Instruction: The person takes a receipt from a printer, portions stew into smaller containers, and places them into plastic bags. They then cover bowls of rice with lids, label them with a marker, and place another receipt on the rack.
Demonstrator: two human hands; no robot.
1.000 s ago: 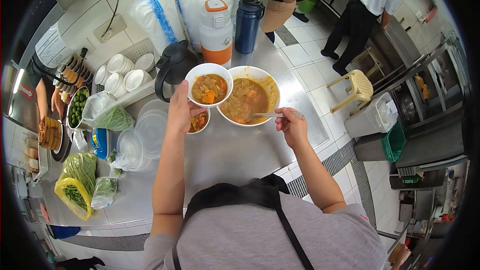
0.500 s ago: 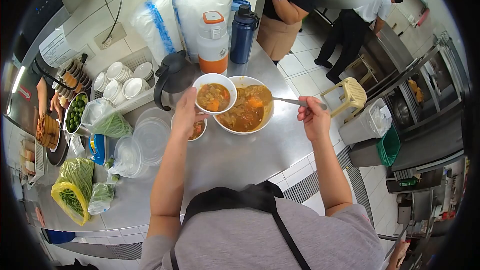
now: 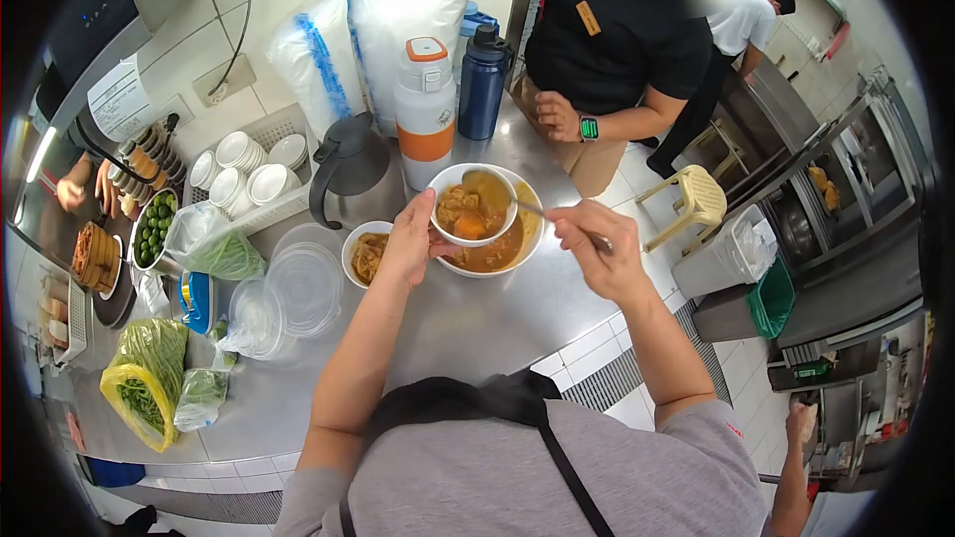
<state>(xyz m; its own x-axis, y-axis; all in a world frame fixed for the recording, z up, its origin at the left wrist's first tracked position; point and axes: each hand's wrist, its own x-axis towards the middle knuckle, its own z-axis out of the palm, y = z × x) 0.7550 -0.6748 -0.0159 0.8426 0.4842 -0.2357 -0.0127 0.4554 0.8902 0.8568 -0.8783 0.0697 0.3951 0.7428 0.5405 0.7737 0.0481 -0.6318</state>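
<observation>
My left hand (image 3: 410, 241) grips a small white bowl (image 3: 439, 175) by its left side, with chunky brown stew and an orange piece in it. The handle of a serving spoon (image 3: 485, 189) is in my closed right hand (image 3: 603, 247), and the spoon's sauce-coated head is over the small bowl. Beneath the held bowl, and partly hidden by it, a large white bowl (image 3: 538, 235) holds more of the brown stew. Left of it, close to my left wrist, stands another small bowl of stew (image 3: 366, 255).
Behind the bowls stand a thermal jug (image 3: 360, 174), a white-and-orange bottle (image 3: 425, 119) and a blue bottle (image 3: 482, 85). Clear plastic lids (image 3: 302, 278) and bagged greens (image 3: 149, 378) lie to the left. A person in black (image 3: 617, 50) stands at the counter's far right edge.
The small bowl has moved right, over the large bowl. The spoon has gone from the large bowl to the small one. The person in black has stepped closer and lowered a hand.
</observation>
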